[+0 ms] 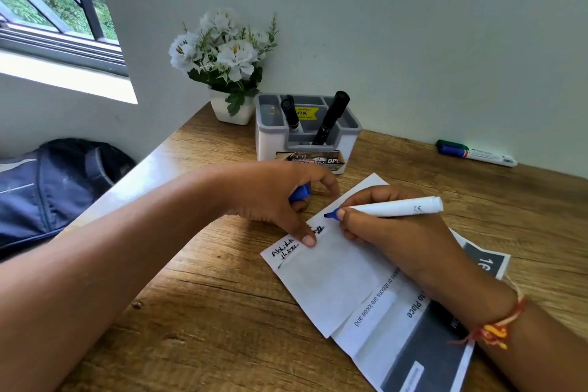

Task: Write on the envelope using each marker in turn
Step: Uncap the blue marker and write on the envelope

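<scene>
Price sticker [306, 113] in organizer [264, 137], 12 o'clock: "PRICE", "49.00". Barrel of white marker [394, 206], 3 o'clock: "CE". Printed sheet [381, 321], 5 o'clock, upside down: "or ribbons are loose and", "to Place". Handwriting on envelope [331, 277] illegible.

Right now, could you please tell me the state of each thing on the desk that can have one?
Envelope: flat, partly written on, pressed by thumb of left hand.
Blue marker: uncapped, held in right hand, tip at envelope.
Blue cap: off, held in left hand.
Black markers: capped, leaning in organiser.
Green and blue markers by wall: capped, lying flat.
</scene>
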`<state>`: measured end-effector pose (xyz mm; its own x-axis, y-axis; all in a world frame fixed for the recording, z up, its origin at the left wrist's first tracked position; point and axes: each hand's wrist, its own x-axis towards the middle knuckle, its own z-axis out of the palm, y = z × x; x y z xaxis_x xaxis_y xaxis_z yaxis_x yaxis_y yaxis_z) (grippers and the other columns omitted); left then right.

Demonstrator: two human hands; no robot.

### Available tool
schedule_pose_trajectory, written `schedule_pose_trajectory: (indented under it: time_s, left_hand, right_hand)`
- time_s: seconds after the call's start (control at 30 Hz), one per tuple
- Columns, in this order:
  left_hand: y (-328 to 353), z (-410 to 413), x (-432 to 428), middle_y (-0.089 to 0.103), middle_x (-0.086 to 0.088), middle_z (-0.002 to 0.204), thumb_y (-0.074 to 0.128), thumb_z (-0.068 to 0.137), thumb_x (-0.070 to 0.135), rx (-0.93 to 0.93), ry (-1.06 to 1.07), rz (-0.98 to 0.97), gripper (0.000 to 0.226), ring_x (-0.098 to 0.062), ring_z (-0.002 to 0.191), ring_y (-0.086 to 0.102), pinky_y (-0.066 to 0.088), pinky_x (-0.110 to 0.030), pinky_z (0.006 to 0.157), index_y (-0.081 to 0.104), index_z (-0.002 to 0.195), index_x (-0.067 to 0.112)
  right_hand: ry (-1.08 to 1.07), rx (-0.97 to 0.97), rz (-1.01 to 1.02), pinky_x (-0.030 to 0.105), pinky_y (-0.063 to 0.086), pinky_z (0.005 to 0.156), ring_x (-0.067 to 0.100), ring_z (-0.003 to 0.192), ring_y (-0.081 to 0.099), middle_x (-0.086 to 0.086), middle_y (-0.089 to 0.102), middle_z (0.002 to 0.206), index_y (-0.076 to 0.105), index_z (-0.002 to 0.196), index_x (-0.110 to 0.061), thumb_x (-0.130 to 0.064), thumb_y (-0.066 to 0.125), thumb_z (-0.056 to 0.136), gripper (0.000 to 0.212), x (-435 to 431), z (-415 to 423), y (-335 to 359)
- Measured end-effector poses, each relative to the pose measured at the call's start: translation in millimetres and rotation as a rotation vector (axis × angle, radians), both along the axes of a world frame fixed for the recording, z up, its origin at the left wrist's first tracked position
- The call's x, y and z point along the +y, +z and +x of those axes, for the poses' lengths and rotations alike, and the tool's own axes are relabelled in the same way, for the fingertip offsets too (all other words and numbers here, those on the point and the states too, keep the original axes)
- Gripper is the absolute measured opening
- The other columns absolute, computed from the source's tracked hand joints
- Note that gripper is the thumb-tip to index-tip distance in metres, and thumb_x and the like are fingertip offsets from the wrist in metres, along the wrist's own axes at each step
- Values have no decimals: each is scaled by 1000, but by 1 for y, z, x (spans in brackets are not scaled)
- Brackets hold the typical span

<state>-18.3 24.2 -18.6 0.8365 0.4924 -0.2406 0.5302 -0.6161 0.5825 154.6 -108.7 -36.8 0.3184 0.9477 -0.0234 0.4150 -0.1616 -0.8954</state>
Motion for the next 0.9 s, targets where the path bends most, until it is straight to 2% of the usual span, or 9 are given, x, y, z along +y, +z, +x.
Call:
schedule_pose_trajectory:
  time_s: [0.1, 0.17, 0.3, 0.6, 0.73, 0.83, 0.9]
  left_hand:
    - [0, 0, 0, 54, 22, 109, 87, 71, 44, -3, -30, 10, 67, -1, 93, 53, 41, -22, 73, 50, 126, 54]
    - [0, 1, 0, 56, 21, 114, 86, 72, 45, 2, -45, 10, 64, -2, 98, 54, 45, -24, 81, 52, 125, 54]
    - [1, 1, -1, 60, 19, 114, 86, 73, 41, -6, -57, 5, 64, -4, 100, 57, 49, -26, 90, 55, 128, 48]
    - [1, 2, 1, 53, 29, 104, 86, 74, 41, 13, -60, 3, 62, 4, 93, 52, 40, -17, 75, 56, 128, 48]
    - [1, 2, 1, 53, 28, 104, 85, 74, 41, 22, -59, 17, 63, 4, 92, 52, 37, -15, 71, 55, 129, 49]
    - [3, 3, 0, 50, 29, 88, 85, 74, 40, 30, -47, 24, 63, 5, 81, 50, 33, -11, 64, 55, 129, 49]
    - [3, 2, 0, 53, 27, 92, 85, 74, 40, 27, -45, 17, 65, 4, 83, 52, 36, -12, 66, 54, 131, 47]
  right_hand:
    - [8, -5, 20, 35, 59, 71, 11, 76, 76, -4, 80, 79, 82, 79, -24, -20, 83, 78, 4, -1, 0, 1]
    - [35, -11, 25, 28, 55, 66, 11, 75, 75, -5, 80, 81, 82, 79, -24, -15, 83, 78, 9, -2, 0, 1]
    - [0, -8, 10, 21, 54, 60, 7, 74, 75, -10, 79, 80, 82, 77, -27, -16, 83, 77, 11, 1, 0, -1]
    - [-3, -57, -21, 22, 50, 58, 2, 67, 71, -7, 79, 77, 81, 75, -26, -19, 82, 75, 7, 2, -2, 0]
    - [-29, -54, -18, 19, 50, 56, 1, 67, 72, -11, 79, 76, 81, 75, -27, -24, 82, 72, 4, 3, -4, -1]
    - [-55, -67, -28, 16, 48, 51, -2, 63, 70, -14, 78, 74, 80, 75, -28, -24, 82, 75, 4, 3, -3, -2]
    - [-54, -57, -19, 14, 49, 50, -2, 63, 71, -14, 78, 73, 81, 75, -29, -25, 82, 76, 5, 3, -3, -1]
